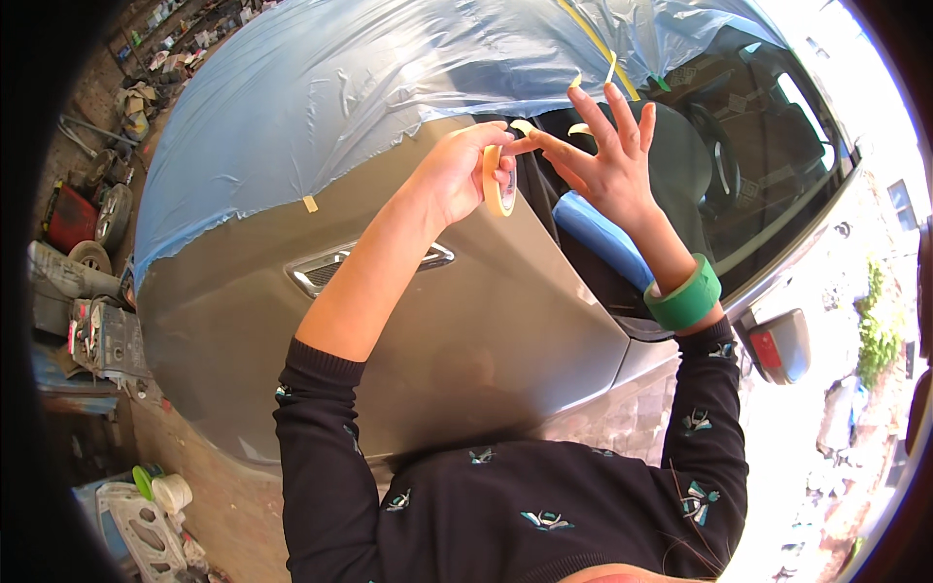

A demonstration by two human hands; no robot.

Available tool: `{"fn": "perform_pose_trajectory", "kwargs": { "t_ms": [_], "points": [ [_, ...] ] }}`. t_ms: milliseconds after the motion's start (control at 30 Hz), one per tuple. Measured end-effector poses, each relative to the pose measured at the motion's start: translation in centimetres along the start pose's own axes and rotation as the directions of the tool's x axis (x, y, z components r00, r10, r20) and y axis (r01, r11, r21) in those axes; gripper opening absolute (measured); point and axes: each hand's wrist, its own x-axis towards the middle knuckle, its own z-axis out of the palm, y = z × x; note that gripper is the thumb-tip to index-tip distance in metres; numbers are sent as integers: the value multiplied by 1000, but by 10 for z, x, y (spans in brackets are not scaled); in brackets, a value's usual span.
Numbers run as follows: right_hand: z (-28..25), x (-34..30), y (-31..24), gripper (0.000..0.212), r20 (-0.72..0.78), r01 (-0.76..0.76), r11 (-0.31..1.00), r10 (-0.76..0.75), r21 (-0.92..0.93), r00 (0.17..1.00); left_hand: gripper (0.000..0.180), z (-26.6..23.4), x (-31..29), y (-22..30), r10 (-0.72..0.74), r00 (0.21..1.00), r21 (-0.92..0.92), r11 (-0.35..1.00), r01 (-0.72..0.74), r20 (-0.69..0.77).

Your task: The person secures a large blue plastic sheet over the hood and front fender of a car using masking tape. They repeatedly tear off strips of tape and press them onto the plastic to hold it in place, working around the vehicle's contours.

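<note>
above glossy hood (466,330), left hand (452,173) holds ring-shaped tape (492,185), seemingly papery.

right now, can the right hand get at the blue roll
Probably yes: the blue roll shows beside the right hand, its upper end uncovered, though tape strips cling to that hand.

To my left I saw a red object (70,216) beside a wheel (114,216) and, nearer me, a white tub (173,495), a green disc (143,482) and a pierced pale panel (144,530), while leafy plants (878,325) stood to my right.
</note>
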Motion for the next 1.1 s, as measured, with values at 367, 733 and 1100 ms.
{"fn": "perform_pose_trajectory", "kwargs": {
  "t_ms": [367, 733, 1100],
  "points": [
    [12, -10, 19, 14, -218, -90, 989, 62, -119, 974, 50, -6, 31, -7, 76, 996, 158, 985, -67, -54],
    [63, -26, 88, 20, -92, -180, 971, 167, -159, 982, 28, -30, 166, -36, 573, 324, 626, -775, -86, 753],
    [99, -53, 87, 50, 219, -100, 982, 135, -162, 966, 22, -32, 185, -54, 541, 332, 631, -707, -319, 773]
  ]
}}
